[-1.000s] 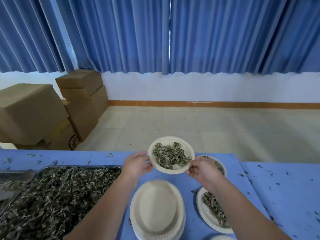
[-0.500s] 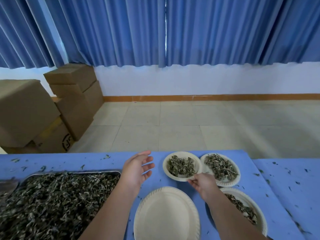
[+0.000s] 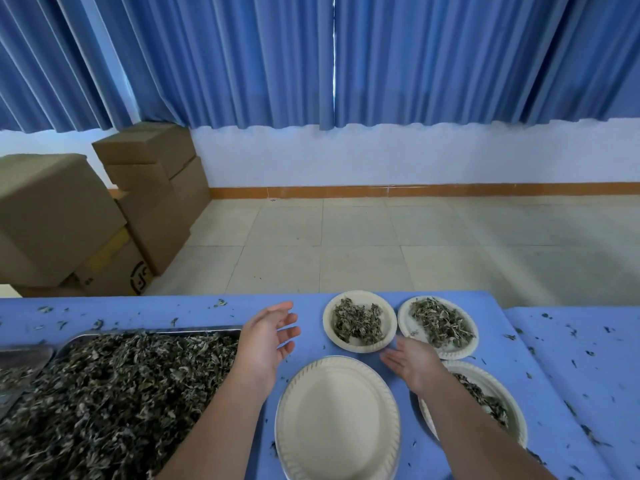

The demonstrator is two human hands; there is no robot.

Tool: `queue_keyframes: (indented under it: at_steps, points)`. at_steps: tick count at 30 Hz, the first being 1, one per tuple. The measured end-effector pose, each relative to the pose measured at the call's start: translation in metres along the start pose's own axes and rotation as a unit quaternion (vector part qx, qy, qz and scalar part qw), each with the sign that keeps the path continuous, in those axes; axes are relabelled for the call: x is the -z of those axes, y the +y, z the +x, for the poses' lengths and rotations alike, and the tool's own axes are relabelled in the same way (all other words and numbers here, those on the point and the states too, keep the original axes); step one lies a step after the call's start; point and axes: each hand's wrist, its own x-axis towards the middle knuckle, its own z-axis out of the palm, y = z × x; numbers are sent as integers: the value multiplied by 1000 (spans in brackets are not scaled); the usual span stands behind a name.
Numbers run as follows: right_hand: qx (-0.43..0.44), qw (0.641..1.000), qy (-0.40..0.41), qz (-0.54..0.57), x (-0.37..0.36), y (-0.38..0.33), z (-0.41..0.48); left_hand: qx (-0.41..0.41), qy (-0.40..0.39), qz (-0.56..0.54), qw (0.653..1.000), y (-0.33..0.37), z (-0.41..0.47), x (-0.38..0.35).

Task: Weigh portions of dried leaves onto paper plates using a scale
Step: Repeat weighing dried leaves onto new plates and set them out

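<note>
Your counter [image 3: 207, 311], draped in blue, carries everything, and a second counter [image 3: 588, 358] sits against its right edge. The largest container is the metal tray [image 3: 156, 330] on the near left. Its far rim runs parallel to the counter's far edge, and it is heaped with dried leaves [image 3: 104, 403]. A metal scoop [image 3: 20, 356] shows only partly at the tray's far left corner. At the middle of the near edge lies the empty paper plate [image 3: 337, 420], open side up. Three smaller plates hold portions of leaves. The near right plate [image 3: 514, 407] is partly hidden under your right forearm. The far right plate [image 3: 403, 322] and the far left plate [image 3: 329, 329] sit side by side near the far edge, rims touching or nearly so. In each, the leaves form a loose mound in the middle, leaving the rim bare. Your left hand [image 3: 266, 341] hovers between the tray and the far left plate, palm turned toward the plates and fingers pointing right. Its grip is wide and holds nothing. Your right hand [image 3: 412, 365] is just beside the near rim of the far left plate, fingers straight and pointing left, its grip also wide and empty. Whether it touches the rim you cannot tell. Leaf crumbs [image 3: 221, 302] are scattered over both counters.
</note>
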Motion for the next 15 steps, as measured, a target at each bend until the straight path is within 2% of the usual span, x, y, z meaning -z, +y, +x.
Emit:
queue_keyframes:
  at_steps: [4, 9, 15]
  points:
    - [1, 1000, -2, 28, 16, -10, -23, 0, 5, -2, 1000, 4, -22, 5]
    - [26, 999, -31, 5, 15, -29, -70, -4, 1, -22, 1000, 10, -67, 13]
    - [73, 991, -109, -19, 18, -31, -146, -8, 0, -40, 999, -1, -126, 42]
